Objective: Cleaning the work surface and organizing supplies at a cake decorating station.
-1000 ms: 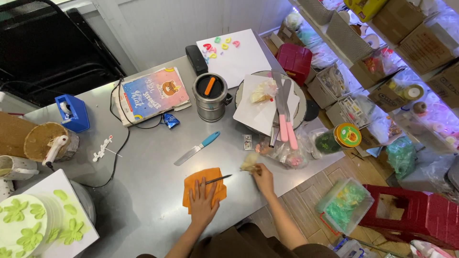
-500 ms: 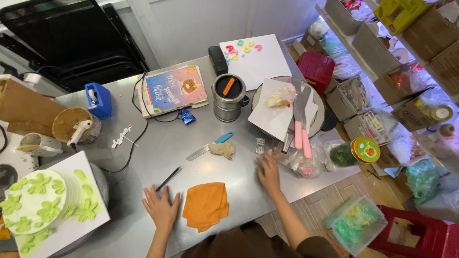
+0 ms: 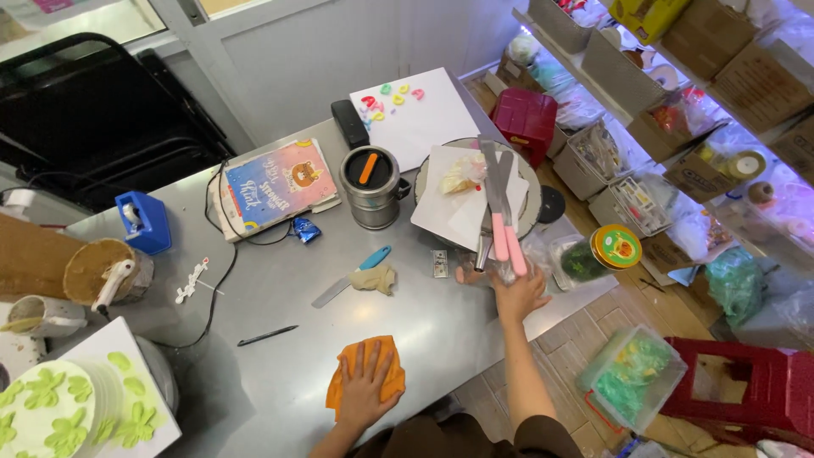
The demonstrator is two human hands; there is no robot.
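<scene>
We've got our left hand (image 3: 366, 383) pressed flat on a floppy orange cloth (image 3: 363, 382) at the near edge of the grey metal table (image 3: 280, 297), fingers spread wide, palm down, not really gripping, just resting on top. Our right hand (image 3: 515, 293) is out to the right by the near rim of the round turntable (image 3: 530, 208), fingers loosely open right below the pink handles of two long metal spatulas (image 3: 500, 212) lying across the white square board (image 3: 454, 203). Can't tell whether the fingertips are actually touching the handles, but nothing's clasped.

Between the hands, a bit farther away, sits a blue-handled palette knife (image 3: 352, 276) with a beige lump of fondant (image 3: 374, 278) against it. A thin black pen-like tool (image 3: 267, 336) lies left of the cloth. Behind the knife there's a steel canister (image 3: 371, 187).
</scene>
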